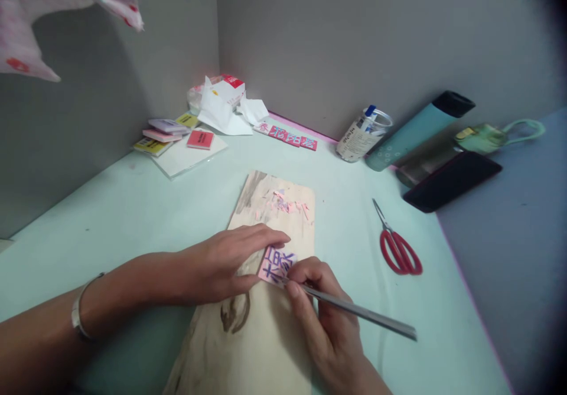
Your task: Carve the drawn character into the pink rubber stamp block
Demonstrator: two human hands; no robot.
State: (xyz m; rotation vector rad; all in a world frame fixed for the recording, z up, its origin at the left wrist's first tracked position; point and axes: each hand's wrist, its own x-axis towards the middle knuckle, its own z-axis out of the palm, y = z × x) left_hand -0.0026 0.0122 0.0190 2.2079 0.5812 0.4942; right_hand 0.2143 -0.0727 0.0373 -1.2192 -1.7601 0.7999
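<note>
A small pink rubber block [275,264], its face marked with a purple character, lies on a pale wooden board [283,315]. My left hand [221,263] grips the block from the left, thumb at its lower edge and fingers along its top. In my right hand [325,306] is a slim metal craft knife [367,312], held like a pen. Its tip meets the lower right part of the block; the exact contact is hard to see. Pink and purple shavings [286,203] lie near the board's far end.
Red-handled scissors [400,252] lie to the right. Behind them are a can [364,135], a teal bottle [420,129], a green-lidded bottle [476,138] and a dark case [452,182]. Carved pink blocks [290,137], crumpled tissues [225,114] and wrapped erasers [162,132] sit at the back.
</note>
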